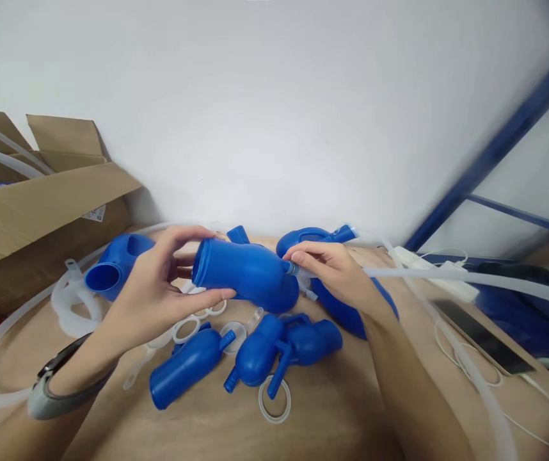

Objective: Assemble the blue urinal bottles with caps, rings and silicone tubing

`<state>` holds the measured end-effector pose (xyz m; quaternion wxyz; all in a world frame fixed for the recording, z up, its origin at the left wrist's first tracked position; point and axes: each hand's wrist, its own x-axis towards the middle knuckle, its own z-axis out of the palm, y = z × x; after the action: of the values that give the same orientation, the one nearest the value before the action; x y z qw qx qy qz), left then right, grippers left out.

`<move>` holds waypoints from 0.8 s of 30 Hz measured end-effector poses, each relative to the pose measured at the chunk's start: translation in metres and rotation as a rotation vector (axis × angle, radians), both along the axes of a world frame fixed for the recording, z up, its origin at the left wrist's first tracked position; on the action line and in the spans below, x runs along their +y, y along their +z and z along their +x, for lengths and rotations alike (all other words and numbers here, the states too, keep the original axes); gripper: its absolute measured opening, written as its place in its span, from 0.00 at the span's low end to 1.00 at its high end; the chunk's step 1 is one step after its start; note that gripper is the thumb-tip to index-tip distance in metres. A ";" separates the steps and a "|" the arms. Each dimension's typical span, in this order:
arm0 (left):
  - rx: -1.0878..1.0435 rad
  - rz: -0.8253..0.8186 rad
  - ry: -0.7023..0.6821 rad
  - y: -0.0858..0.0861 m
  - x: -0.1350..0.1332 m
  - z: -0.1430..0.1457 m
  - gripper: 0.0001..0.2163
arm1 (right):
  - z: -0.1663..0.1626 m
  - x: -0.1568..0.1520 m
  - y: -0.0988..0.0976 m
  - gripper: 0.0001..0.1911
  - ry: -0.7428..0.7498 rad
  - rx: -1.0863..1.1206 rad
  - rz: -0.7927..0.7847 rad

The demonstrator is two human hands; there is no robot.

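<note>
My left hand (159, 288) is wrapped round a blue plastic bottle-shaped part (240, 272), its wide open mouth facing left. A narrow nozzle sticks out of the part's right end. There my right hand (329, 266) pinches the end of a translucent hose (413, 273) against the nozzle; whether the hose is fully over it, the fingers hide. Below the hands lie smaller blue parts, among them one pointing down-left (188, 368), a rounded one (260, 352) and one at the right (315, 342). A white ring (275, 398) lies in front of them.
An open cardboard box (48, 205) with hoses stands at the left. Another blue part (121, 262) and a coiled hose (75, 307) sit beside it. A phone (483, 336), a power strip (440, 275) and cables are at the right, near a blue metal frame (500, 141).
</note>
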<state>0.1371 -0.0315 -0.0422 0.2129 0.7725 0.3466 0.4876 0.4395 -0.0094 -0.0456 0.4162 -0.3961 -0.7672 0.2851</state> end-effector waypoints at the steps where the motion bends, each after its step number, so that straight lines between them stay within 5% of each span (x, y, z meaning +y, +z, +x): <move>1: 0.002 -0.005 0.022 0.000 0.002 0.000 0.30 | -0.003 0.000 -0.002 0.15 -0.027 -0.002 0.031; 8: -0.074 -0.099 0.153 0.000 0.008 0.006 0.30 | -0.010 0.004 -0.017 0.12 -0.193 -0.118 0.533; 15: -0.164 -0.192 0.226 0.006 0.002 0.011 0.32 | -0.009 0.000 -0.014 0.12 -0.187 -0.100 0.778; 20: -0.233 -0.239 0.248 0.012 0.001 0.022 0.31 | -0.003 0.004 -0.020 0.16 -0.183 -0.352 1.160; 24: -0.339 -0.308 0.248 0.009 0.009 0.034 0.28 | 0.001 0.014 -0.031 0.16 -0.113 -0.482 1.035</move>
<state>0.1710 -0.0227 -0.0336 0.3216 0.5900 0.4682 0.5739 0.4407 0.0048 -0.0762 0.3837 -0.2350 -0.8577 -0.2489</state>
